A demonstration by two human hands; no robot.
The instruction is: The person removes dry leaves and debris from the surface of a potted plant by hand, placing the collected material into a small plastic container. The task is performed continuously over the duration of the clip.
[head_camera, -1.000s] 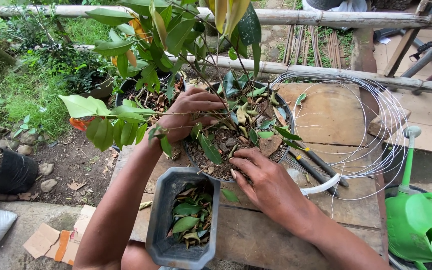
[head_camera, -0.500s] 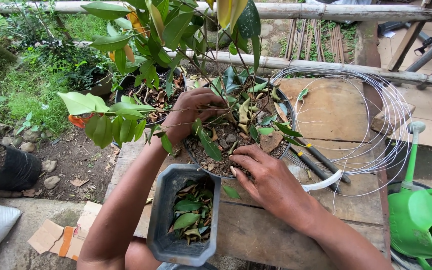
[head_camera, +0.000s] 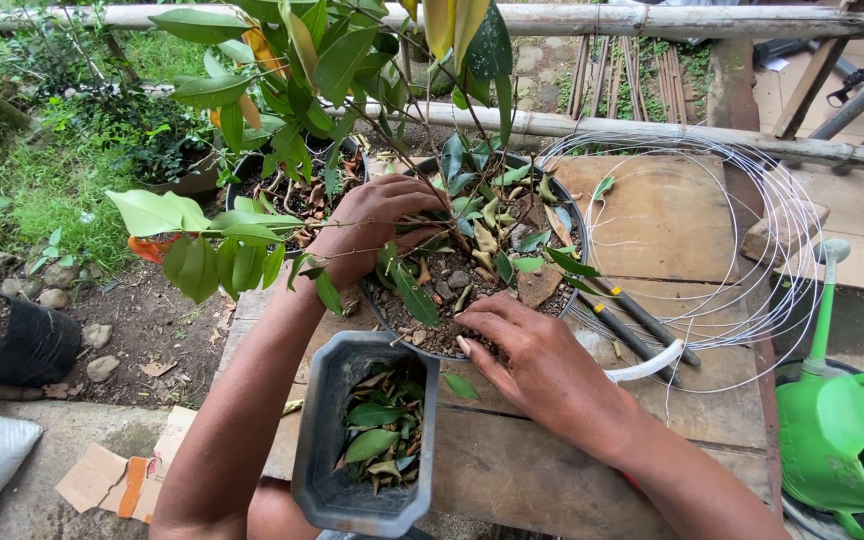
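A round black pot [head_camera: 574, 222] of gritty soil and fallen leaves stands on a wooden table [head_camera: 652, 215], with a leafy plant [head_camera: 352, 70] rising from it. My left hand [head_camera: 367, 228] reaches in among the stems, fingers curled around the base of the plant. My right hand [head_camera: 532, 355] lies palm down on the soil at the pot's near rim, fingers pressed together over the debris. A grey octagonal container [head_camera: 320, 430] holding picked leaves sits just in front of the pot, between my arms.
A coil of thin wire [head_camera: 767, 235] lies on the table's right half, with black-handled pliers [head_camera: 642, 325] on it. A green watering can [head_camera: 837, 440] stands at the right. A second potted plant [head_camera: 287, 195], bamboo rails [head_camera: 652, 40] and ground with grass lie behind and left.
My left hand has shifted slightly left and up along the stems. My right hand has crept a little along the near rim. The view has tilted slightly.
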